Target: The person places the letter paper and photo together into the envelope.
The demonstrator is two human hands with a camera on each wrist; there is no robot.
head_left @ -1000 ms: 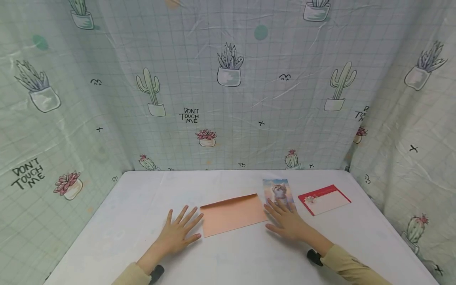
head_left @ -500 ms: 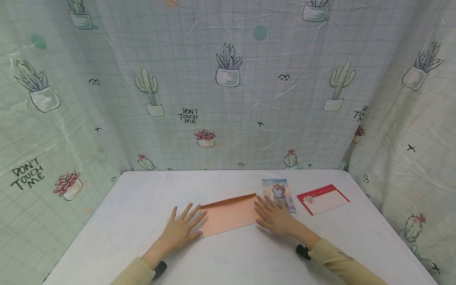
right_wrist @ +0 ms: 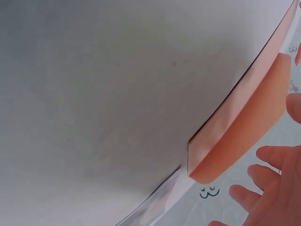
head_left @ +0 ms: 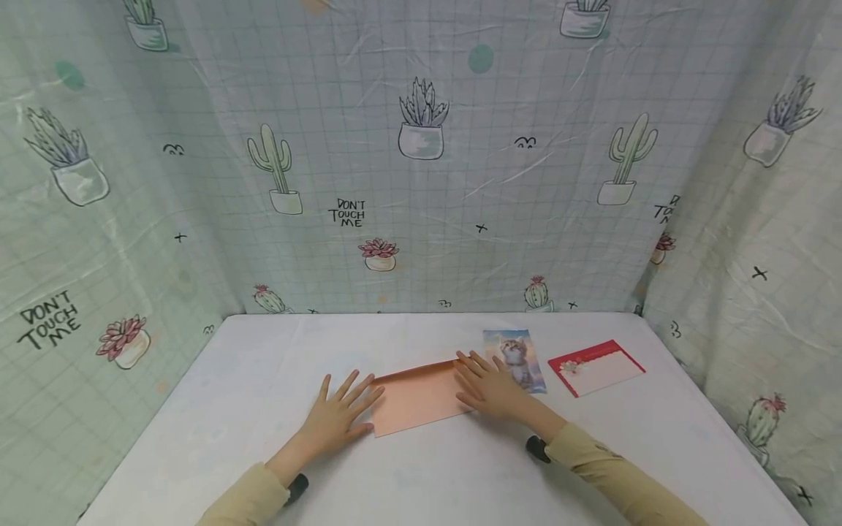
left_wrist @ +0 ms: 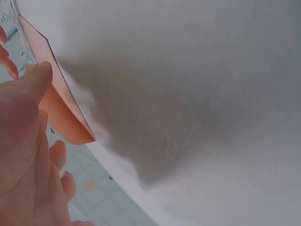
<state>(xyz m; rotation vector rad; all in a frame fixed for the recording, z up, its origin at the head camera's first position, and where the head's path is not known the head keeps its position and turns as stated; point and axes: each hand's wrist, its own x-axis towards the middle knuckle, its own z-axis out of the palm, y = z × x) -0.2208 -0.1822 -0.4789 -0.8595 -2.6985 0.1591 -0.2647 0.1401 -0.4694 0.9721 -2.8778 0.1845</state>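
A peach-coloured envelope (head_left: 421, 400) lies on the table, its darker flap (right_wrist: 244, 127) standing up along the far edge. My left hand (head_left: 337, 418) is at the envelope's left end, fingers spread and straight, fingertips overlapping its edge. Over the right end reaches my right hand (head_left: 492, 389), also with fingers spread, covering that corner in the head view. Both wrist views show the fingers extended and curled around nothing. Just beyond the right hand is a kitten picture card (head_left: 516, 354), its lower left part hidden by that hand.
To the right of the kitten card lies a white card with a red border (head_left: 598, 368) and a flower print. All of it rests on a white table (head_left: 421, 475). A cactus-print curtain (head_left: 421, 183) rises behind the table and along both sides.
My right hand has moved left, from the kitten card's lower edge onto the envelope's right end, uncovering more of the card. My left hand has shifted slightly right onto the envelope's left edge.
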